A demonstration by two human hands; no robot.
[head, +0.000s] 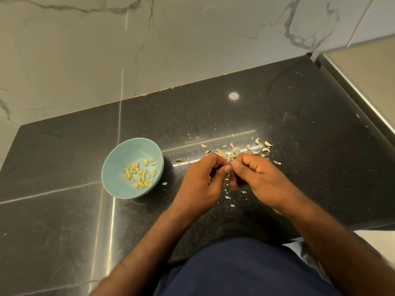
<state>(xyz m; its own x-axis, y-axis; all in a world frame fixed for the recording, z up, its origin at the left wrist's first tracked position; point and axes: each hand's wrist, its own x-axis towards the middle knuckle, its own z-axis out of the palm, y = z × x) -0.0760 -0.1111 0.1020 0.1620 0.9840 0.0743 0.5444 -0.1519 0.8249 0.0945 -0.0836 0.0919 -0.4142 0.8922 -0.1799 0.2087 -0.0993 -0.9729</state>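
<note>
Centre of frame: left hand (pixel 201 180) and right hand (pixel 256 178) curled, thumb and forefinger tips pressed together, both pinching one small seed just above the worktop (pixel 299 124). The seed itself is all but hidden behind the thumbs. Split husks (pixel 235 150) litter the worktop beyond and below the fingertips. Blue bowl (pixel 113 167), left of centre, holds shelled kernels (pixel 140 174). Risks, as judged: too hard a squeeze could crush the kernel; a sudden split could flick it into the husks, where it would be hard to pick out; the bowl sits apart from the hands, so a drop on the carry is possible.
</note>
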